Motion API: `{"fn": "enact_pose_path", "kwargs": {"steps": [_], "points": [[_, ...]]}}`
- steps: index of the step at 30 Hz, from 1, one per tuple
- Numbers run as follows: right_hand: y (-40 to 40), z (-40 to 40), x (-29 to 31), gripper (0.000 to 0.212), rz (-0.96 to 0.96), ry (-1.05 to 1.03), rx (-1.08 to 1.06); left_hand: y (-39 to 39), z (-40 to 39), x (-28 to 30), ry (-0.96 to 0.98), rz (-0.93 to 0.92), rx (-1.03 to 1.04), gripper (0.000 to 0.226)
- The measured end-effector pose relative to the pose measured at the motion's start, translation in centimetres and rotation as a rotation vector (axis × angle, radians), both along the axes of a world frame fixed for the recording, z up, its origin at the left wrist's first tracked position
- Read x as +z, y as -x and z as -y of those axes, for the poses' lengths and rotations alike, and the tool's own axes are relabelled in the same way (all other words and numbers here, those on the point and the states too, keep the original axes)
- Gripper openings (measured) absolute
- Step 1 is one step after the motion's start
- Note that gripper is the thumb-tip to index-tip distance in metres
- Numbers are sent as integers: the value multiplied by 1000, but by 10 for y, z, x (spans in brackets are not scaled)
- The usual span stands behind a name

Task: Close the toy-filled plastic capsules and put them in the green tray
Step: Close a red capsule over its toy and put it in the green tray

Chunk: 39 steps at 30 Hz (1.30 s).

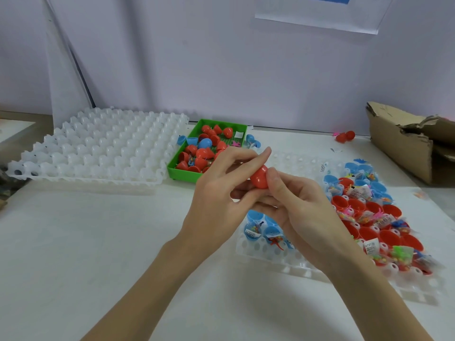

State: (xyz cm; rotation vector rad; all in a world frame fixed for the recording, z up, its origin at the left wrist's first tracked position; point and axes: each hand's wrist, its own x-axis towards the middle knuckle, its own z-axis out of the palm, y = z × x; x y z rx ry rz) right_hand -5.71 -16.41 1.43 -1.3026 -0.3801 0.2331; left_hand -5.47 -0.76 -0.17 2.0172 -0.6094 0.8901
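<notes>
Both the left hand [216, 190] and right hand [295, 207] grip a red capsule [259, 177] over the white table [98, 242], lavender wall [221, 70] behind.

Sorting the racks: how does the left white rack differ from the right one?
The left rack shows only bare white cells; the right rack holds open red and blue capsule halves with toys. The left rack sits left of the green tray; the right rack lies partly under the hands. Both are white.

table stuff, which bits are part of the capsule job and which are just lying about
Job: red capsule held by left hand and right hand; green tray; open filled capsules in white holder.

Lying about: empty white tray; torn cardboard box.
</notes>
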Motion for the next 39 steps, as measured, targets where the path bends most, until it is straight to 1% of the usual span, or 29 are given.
{"fn": "enact_pose_path", "kwargs": {"steps": [4,6,8,9,12,14,16,18,20,22,23,27,31,36,39], "points": [[0,0,-1,42,4,16,-18,1,-1,3,75,-40,5,55],[1,-2,-1,43,4,9,-28,4,0,4,117,-57,19,61],[2,-4,-2,44,-3,-30,-42,6,2,5,178,-92,-15,66],[2,-5,-2,44,-17,-60,-37,6,3,5,183,-95,-36,63],[2,-4,1,47,-129,-171,54,6,1,4,117,-53,-44,49],[0,-1,3,47,-214,-246,107,4,-2,6,108,-70,-65,47],[0,0,4,44,-280,-321,169,4,-3,6,171,-156,-174,42],[1,-2,4,42,-327,-382,239,6,-2,6,284,-263,-297,37],[2,-4,3,42,-350,-427,284,7,-1,8,379,-303,-347,40],[2,-5,2,44,-346,-441,308,8,-1,10,424,-308,-367,47],[2,-6,1,45,-339,-435,313,8,-1,11,424,-305,-365,47],[3,-9,0,47,-325,-423,291,7,-3,12,400,-286,-313,37],[5,-10,1,48,-299,-416,262,7,-2,13,364,-273,-284,36],[9,-15,1,53,-220,-367,182,9,-1,14,315,-212,-228,31],[9,-15,3,53,-232,-373,201,9,-2,15,302,-206,-217,28]]}}
